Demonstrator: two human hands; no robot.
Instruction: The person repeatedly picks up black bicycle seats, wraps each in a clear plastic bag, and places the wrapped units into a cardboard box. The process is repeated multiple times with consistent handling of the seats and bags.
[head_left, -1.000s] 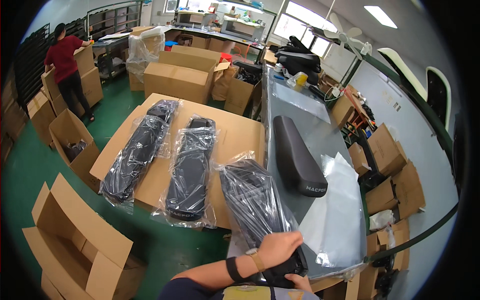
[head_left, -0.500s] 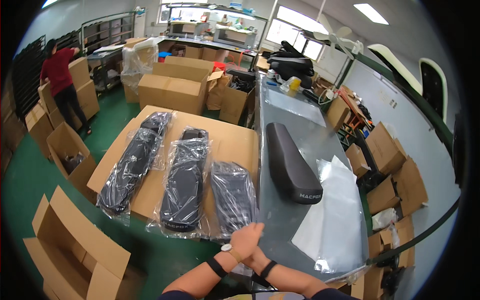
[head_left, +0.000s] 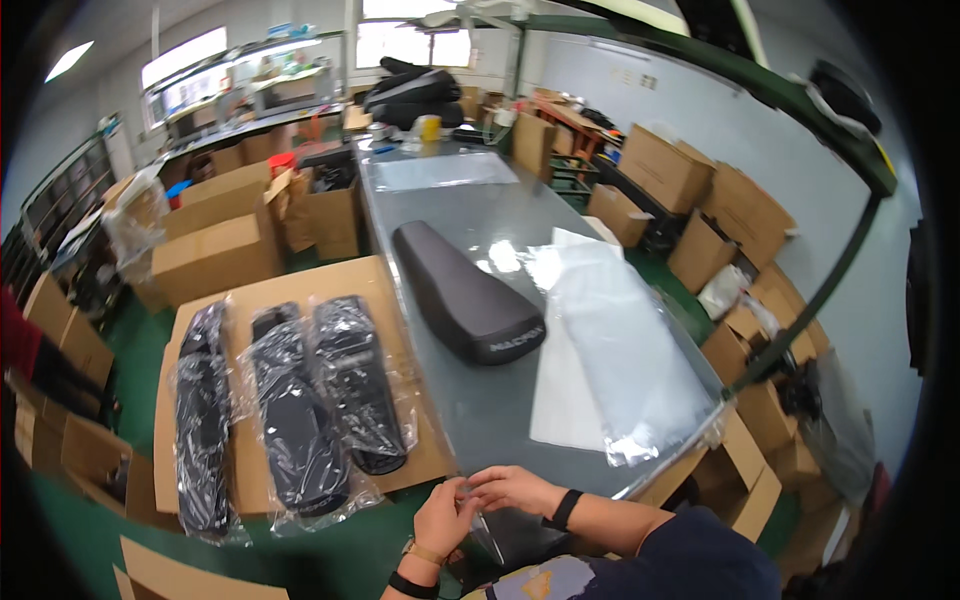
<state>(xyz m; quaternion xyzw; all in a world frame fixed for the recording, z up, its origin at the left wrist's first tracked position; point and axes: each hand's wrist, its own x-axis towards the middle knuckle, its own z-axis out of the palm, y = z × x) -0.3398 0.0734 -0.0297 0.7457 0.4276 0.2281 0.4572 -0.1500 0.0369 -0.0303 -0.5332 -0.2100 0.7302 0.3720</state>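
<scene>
My left hand (head_left: 443, 519) and my right hand (head_left: 513, 491) meet fingertip to fingertip at the near left corner of the grey table (head_left: 468, 405). Both are closed in a pinch; whatever lies between the fingers is too small to make out. Just beyond them, a bagged black seat (head_left: 357, 385) lies on a cardboard box. Two more seats in clear plastic, a middle one (head_left: 297, 420) and a left one (head_left: 203, 420), rest beside it. An unwrapped long black seat (head_left: 465, 292) sits on the table, left of a stack of clear plastic bags (head_left: 625, 345) and a white sheet (head_left: 562, 400).
The cardboard box (head_left: 410, 400) under the bagged seats stands against the table's left side. A green metal frame (head_left: 815, 310) rises at the right. Open cartons (head_left: 195, 578) stand at the lower left, others (head_left: 680, 165) along the right wall. A person in red (head_left: 22, 345) is at the left edge.
The view has swung to the right. My hands have drawn away from the rightmost bagged seat, and their fingertips now meet. That seat has been pushed farther onto the cardboard.
</scene>
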